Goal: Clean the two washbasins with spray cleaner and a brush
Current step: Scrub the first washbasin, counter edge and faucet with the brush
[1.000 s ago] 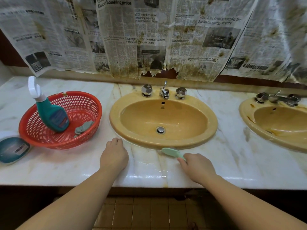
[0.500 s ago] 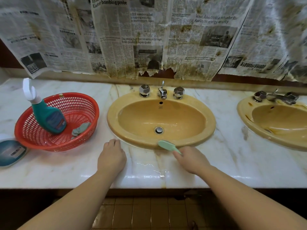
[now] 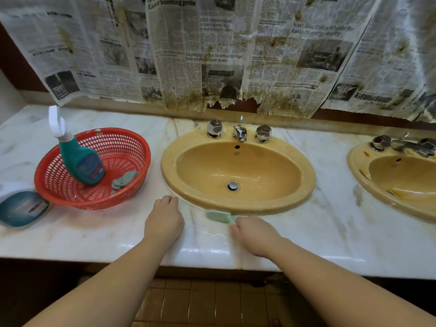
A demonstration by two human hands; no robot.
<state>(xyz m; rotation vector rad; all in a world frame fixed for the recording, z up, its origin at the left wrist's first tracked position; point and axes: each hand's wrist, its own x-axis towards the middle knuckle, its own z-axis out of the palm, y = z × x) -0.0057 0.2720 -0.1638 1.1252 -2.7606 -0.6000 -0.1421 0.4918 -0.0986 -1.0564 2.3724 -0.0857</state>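
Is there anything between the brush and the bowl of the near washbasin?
Only the basin's own raised rim. The brush, held by the right hand, lies on the counter just before it.

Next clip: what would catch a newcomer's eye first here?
The stained, torn newspaper hung across the back wall, above two mustard-yellow washbasins set in a marble counter. At left, a red basket holds a teal spray bottle; the right hand grips a green brush at the middle basin's front rim.

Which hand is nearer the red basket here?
Left. The left hand rests on the counter just right of the red basket; the right hand, holding the brush, is farther right.
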